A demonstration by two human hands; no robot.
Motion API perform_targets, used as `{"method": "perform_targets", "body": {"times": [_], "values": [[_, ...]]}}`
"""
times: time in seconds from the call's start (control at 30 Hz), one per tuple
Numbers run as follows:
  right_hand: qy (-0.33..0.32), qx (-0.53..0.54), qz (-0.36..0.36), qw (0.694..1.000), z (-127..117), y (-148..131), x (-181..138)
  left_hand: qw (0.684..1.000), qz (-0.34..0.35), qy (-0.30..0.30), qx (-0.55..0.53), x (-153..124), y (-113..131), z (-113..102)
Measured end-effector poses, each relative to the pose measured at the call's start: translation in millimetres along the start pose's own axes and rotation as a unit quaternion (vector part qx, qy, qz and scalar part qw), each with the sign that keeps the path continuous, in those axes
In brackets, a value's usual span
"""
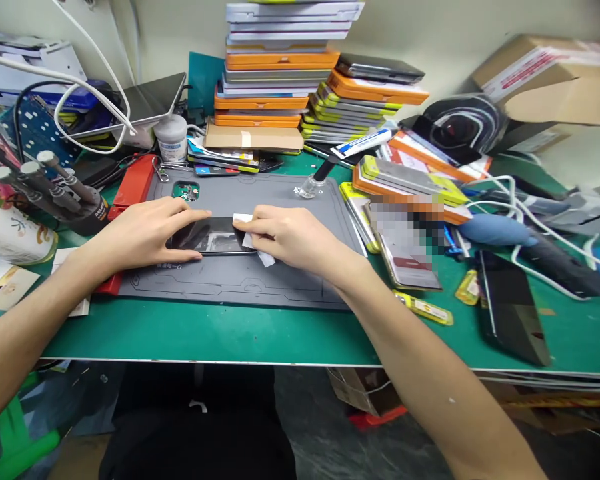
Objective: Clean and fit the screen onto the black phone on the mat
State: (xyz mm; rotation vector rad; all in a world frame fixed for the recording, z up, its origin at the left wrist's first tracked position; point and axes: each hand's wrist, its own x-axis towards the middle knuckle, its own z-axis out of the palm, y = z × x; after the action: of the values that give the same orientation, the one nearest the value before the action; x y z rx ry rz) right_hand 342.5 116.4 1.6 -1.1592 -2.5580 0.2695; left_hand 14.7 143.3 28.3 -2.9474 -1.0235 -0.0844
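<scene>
A dark smartphone lies sideways, glossy screen up, on a grey work mat. My left hand grips its left end, thumb along the near edge and fingers along the far edge. At the other end my right hand pinches a folded white wipe and presses it against the screen's right part. Some of the wipe is hidden under my fingers. Beyond the phone, a small recess with screws is set in the mat, and a clear glass bottle with a black top stands farther right.
Screwdrivers stand in a holder at left. Stacked orange and grey cases rise at the back. To the right lie another phone, a black phone and a yellow cutter. A white cable crosses the far right.
</scene>
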Motion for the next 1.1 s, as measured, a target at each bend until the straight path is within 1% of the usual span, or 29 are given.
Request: {"method": "perform_targets", "body": {"times": [0.17, 0.3, 0.43, 0.57, 0.7, 0.83, 0.93, 1.03, 1.1], "values": [[-0.040, 0.016, -0.017, 0.999, -14.0, -4.5, -8.3, 1.000, 0.000, -0.002, -0.004, 0.4, 0.9, 0.2], [-0.061, 0.007, -0.025, 0.998, -23.6, -10.1, -20.4, 1.000, -0.001, -0.004, 0.000, 1.0, 3.0, -0.1], [-0.078, -0.003, -0.034, 0.996, -29.7, -16.2, -28.4, 1.000, 0.000, -0.007, 0.000, 0.5, 4.3, -1.0], [-0.087, 0.008, -0.053, 0.995, -32.4, -17.4, -30.6, 1.000, 0.002, -0.013, -0.006, 0.4, 4.9, -1.7], [-0.062, 0.014, -0.052, 0.997, -27.4, -14.7, -29.8, 1.000, -0.005, -0.022, -0.001, 1.5, 6.2, -2.3], [-0.012, -0.040, -0.029, 0.999, -12.6, -11.0, -23.2, 1.000, -0.010, -0.026, 0.008, 2.1, 7.1, -2.5], [0.013, -0.066, -0.008, 0.998, -0.9, -8.6, -13.3, 1.000, -0.003, -0.025, 0.016, 2.3, 6.4, -1.6], [0.026, -0.053, 0.014, 0.998, 6.9, -6.9, -2.7, 1.000, 0.001, -0.017, 0.023, 2.5, 5.2, -0.2], [0.026, -0.032, 0.016, 0.999, 9.0, -6.1, 1.8, 1.000, -0.001, -0.011, 0.026, 2.4, 4.6, 0.4]]}}
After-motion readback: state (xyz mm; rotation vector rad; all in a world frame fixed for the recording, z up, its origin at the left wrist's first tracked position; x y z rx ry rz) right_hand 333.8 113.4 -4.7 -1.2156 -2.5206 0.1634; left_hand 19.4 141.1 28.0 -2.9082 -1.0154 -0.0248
